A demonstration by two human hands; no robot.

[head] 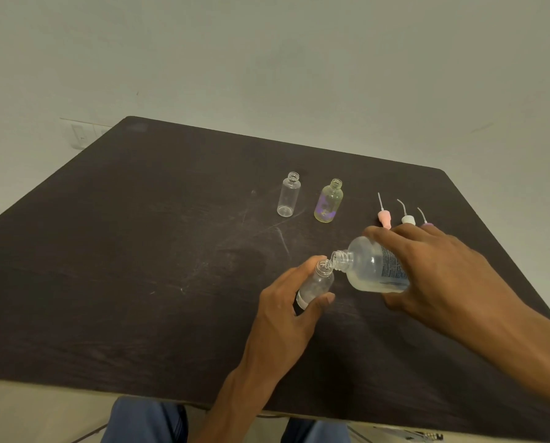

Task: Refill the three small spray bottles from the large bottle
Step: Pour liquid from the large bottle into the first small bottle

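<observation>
Now our right hand (427,270) grips the large bottle (371,266), tipped leftward, mouth meeting the small bottle (316,282) clasped in our left hand (286,311) near the desk (139,251) middle.

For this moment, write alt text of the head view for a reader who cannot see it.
The right hand tips a large bottle into a small bottle held by the left hand. Two open small bottles and three spray caps stand behind on the dark table.
</observation>
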